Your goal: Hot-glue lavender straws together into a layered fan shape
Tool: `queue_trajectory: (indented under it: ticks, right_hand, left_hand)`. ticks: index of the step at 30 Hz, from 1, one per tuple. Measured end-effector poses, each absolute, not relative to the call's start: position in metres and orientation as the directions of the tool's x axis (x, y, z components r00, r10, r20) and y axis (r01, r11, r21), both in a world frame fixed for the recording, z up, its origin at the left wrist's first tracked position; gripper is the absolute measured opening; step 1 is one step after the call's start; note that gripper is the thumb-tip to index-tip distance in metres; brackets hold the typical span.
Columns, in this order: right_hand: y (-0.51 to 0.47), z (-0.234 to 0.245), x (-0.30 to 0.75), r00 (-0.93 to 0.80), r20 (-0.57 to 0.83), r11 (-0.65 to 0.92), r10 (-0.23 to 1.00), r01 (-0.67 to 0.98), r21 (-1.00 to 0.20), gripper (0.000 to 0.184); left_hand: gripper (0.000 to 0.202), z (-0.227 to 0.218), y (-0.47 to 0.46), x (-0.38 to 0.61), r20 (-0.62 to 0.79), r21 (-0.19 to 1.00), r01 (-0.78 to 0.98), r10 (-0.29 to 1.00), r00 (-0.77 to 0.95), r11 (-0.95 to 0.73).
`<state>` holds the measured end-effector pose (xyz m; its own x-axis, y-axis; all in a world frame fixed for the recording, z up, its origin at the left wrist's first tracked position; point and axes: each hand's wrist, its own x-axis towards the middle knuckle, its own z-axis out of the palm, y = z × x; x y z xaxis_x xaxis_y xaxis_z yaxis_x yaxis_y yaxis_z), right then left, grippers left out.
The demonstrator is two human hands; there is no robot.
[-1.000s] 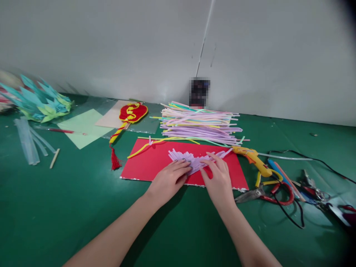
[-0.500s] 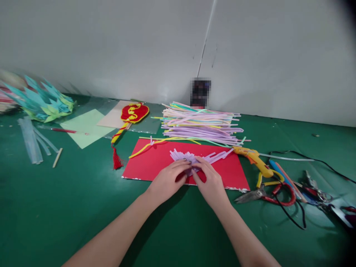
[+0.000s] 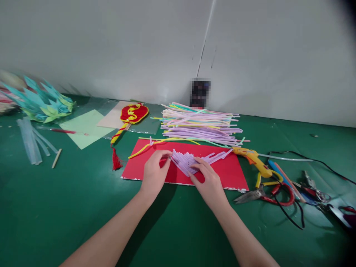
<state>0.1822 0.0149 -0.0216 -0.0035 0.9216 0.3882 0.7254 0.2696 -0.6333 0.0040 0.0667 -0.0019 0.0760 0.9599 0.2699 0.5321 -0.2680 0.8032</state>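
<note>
A V-shaped piece of lilac pipe cleaners (image 3: 183, 161), laid side by side, is held over the red board (image 3: 233, 172). At its upper left end, my left hand (image 3: 156, 170) has thumb and fingertips closed on the strip ends. My right hand (image 3: 207, 180) grips the piece's right side near the lower point, fingers over it and thumb below. Loose lilac pipe cleaners (image 3: 218, 157) stick out to the right behind that hand. A yellow pipe cleaner (image 3: 141, 150) lies along the board's upper left.
Behind the board lies a pile of pastel pipe cleaners (image 3: 200, 124). To the right are a yellow glue gun (image 3: 254, 157), scissors (image 3: 260, 194) and a black cord (image 3: 289, 218). On the left are a red fan ornament (image 3: 135, 114), green paper (image 3: 86, 129) and clear glue sticks (image 3: 30, 142).
My left hand has moved left, from the middle of the lilac piece to its upper left end, uncovering its V shape. My right hand stays nearly where it was.
</note>
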Motion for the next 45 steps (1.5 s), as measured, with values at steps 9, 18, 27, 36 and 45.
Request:
queue_trajectory:
  ticks: [9,18,27,36,45]
  right_hand:
    - [0.014,-0.020,0.181,-0.007,0.381,0.264,0.924,0.731,-0.629,0.018]
    - [0.014,-0.020,0.179,0.014,0.395,0.260,0.919,0.730,-0.631,0.015]
    - [0.014,-0.021,0.179,-0.001,0.420,0.281,0.908,0.744,-0.606,0.015]
    - [0.014,-0.020,0.179,-0.006,0.406,0.276,0.914,0.744,-0.609,0.015]
    - [0.014,-0.020,0.179,-0.005,0.418,0.282,0.908,0.746,-0.604,0.016]
  left_hand:
    - [0.016,-0.009,0.063,0.006,0.211,0.700,0.677,0.971,0.110,-0.229]
    - [0.022,-0.013,0.064,0.007,0.282,0.616,0.723,0.945,0.169,-0.313]
    - [0.026,-0.009,0.062,0.006,0.376,0.459,0.784,0.891,0.254,-0.417]
    - [0.025,-0.012,0.062,0.006,0.366,0.438,0.812,0.901,0.232,-0.387]
    - [0.026,-0.010,0.062,0.004,0.371,0.355,0.821,0.874,0.315,-0.447]
